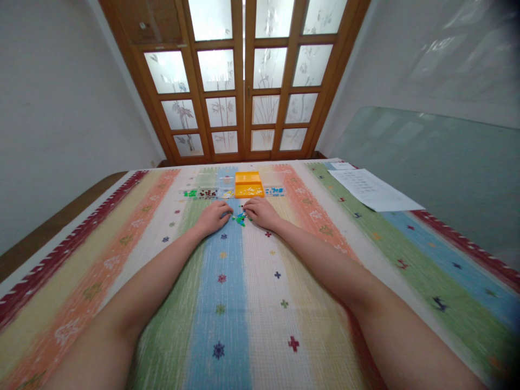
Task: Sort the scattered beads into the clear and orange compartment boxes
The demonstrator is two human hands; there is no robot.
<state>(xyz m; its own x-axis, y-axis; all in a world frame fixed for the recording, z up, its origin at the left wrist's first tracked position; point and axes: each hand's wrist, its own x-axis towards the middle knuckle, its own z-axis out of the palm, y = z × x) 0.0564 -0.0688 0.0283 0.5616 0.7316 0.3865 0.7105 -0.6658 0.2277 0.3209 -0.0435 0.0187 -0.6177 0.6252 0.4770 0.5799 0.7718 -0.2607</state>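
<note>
A small loose pile of green and blue pieces (pixel 240 219) lies on the striped tablecloth between my hands. At its left side rests my left hand (pixel 214 218), its fingers curled in and the fingertips close to the pieces. My right hand (pixel 260 213) is at the pile's right edge with thumb and fingers drawn together. Whatever either hand pinches is too small to make out. Just beyond them stands an open orange box (pixel 249 177) with pale bits inside. Clear boxes flank it, holding green pieces (pixel 190 193), dark brown pieces (pixel 208 193), yellow pieces (pixel 228 193) and blue pieces (pixel 274 191).
The striped, patterned tablecloth (pixel 221 325) covers the table. Printed white sheets (pixel 371 189) lie at the far right. Beyond the table's far edge are wooden doors (pixel 246 108) with frosted panes. A pale green glass panel (pixel 426 157) leans along the right wall.
</note>
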